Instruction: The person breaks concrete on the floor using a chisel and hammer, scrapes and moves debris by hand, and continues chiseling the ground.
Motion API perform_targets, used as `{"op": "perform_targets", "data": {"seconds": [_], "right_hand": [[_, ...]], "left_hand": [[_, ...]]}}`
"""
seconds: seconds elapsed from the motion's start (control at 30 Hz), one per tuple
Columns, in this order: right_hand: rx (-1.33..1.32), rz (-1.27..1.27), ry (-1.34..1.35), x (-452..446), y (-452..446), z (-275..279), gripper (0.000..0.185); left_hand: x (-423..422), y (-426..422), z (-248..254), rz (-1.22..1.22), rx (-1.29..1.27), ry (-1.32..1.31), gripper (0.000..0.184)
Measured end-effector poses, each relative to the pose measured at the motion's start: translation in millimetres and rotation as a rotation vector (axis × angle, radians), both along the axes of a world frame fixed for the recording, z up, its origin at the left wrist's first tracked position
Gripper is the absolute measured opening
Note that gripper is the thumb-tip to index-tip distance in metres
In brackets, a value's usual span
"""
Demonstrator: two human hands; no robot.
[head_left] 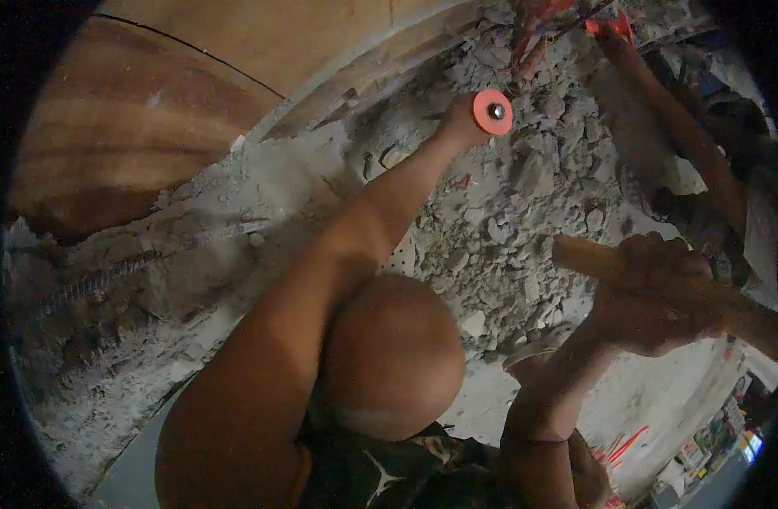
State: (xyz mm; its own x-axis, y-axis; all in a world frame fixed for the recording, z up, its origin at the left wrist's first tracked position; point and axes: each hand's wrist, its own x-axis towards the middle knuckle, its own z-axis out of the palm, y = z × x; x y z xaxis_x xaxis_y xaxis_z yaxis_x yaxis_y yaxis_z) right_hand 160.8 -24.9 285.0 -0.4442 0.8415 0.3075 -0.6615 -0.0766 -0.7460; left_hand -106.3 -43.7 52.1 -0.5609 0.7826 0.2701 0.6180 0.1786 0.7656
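My left hand (461, 121) is stretched out over the rubble, closed around a chisel (493, 112). Its round coral hand guard and shiny metal striking end face me; the blade is hidden behind them. To the right, my right hand (656, 293) is raised, fingers wrapped around a thick wooden handle (582, 256). One end of the handle sticks out to the left of the fist, and the rest runs toward the right edge. No tool head shows on it. Broken grey rubble (512, 212) lies below and between both hands.
Another person's arm (677, 127) reaches in at upper right, near a red tool guard (622, 30). Dark red material (537, 38) lies in the rubble at the top. A wooden panel (126, 127) stands at upper left beside broken masonry (109, 297). My knee (395, 356) is bent below.
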Motion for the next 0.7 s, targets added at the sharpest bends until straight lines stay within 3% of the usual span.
{"op": "perform_targets", "data": {"seconds": [0.03, 0.07, 0.17, 0.23, 0.27, 0.33, 0.4, 0.43, 0.47, 0.5, 0.53, 0.57, 0.63, 0.67, 0.7], "right_hand": [[-0.159, -0.353, -0.034, -14.3, -21.3, -6.8, 0.062], [-0.158, -0.352, -0.035, -18.6, -32.0, -31.7, 0.062], [-0.343, 0.315, -1.016, -20.5, -53.6, -131.7, 0.044], [-0.306, 0.262, -1.024, -12.3, -53.9, -126.4, 0.044], [-0.288, 0.225, -1.051, -7.3, -54.1, -125.7, 0.045], [-0.327, 0.113, -1.037, -5.2, -43.8, -92.6, 0.048], [-0.397, -0.190, -1.004, -16.5, -33.8, -36.6, 0.049], [-0.607, -0.167, -0.458, -4.4, -18.7, -39.1, 0.053], [-0.213, -0.078, -0.417, -2.0, -13.1, -16.3, 0.051], [-0.262, -0.130, -0.220, -4.7, -10.0, 3.8, 0.051], [-0.523, -0.003, 0.247, -4.3, -3.1, 11.5, 0.045], [-0.524, -0.004, 0.246, -7.9, -1.7, 2.8, 0.045], [0.269, -0.185, -0.238, -14.3, -3.9, -34.6, 0.038], [0.271, -0.180, -0.240, -16.5, -16.8, -54.9, 0.038], [0.084, -0.065, -0.530, -23.4, -38.7, -79.1, 0.030]], "left_hand": [[-0.9, 1.5, 0.1, 0.002, 0.028, 0.033, 0.035], [-1.5, 2.7, -4.5, 0.003, 0.029, 0.032, 0.035], [-1.6, 5.7, -15.0, -0.028, 0.160, -0.081, 0.034], [-5.4, 11.0, -12.8, -0.224, 0.163, -0.192, 0.036], [1.0, 12.7, -17.4, -0.047, 0.043, 0.001, 0.038], [13.1, 6.1, -6.9, -0.052, 0.041, -0.051, 0.039], [7.8, 4.6, -5.4, -0.058, 0.039, -0.067, 0.039], [5.4, 8.7, -13.9, -0.061, 0.087, -0.056, 0.039], [2.8, 13.2, -19.1, -0.061, 0.137, -0.045, 0.039], [2.7, 14.7, -21.0, -0.064, 0.133, -0.050, 0.039], [1.9, 16.3, -21.7, -0.042, 0.125, -0.048, 0.039], [1.4, 17.2, -22.5, -0.019, 0.117, -0.045, 0.038], [2.5, 13.8, -9.1, -0.033, 0.099, -0.026, 0.036], [3.4, 11.7, -5.0, -0.046, 0.080, -0.008, 0.034], [2.1, 11.2, -7.2, -0.043, 0.084, -0.009, 0.034]]}}
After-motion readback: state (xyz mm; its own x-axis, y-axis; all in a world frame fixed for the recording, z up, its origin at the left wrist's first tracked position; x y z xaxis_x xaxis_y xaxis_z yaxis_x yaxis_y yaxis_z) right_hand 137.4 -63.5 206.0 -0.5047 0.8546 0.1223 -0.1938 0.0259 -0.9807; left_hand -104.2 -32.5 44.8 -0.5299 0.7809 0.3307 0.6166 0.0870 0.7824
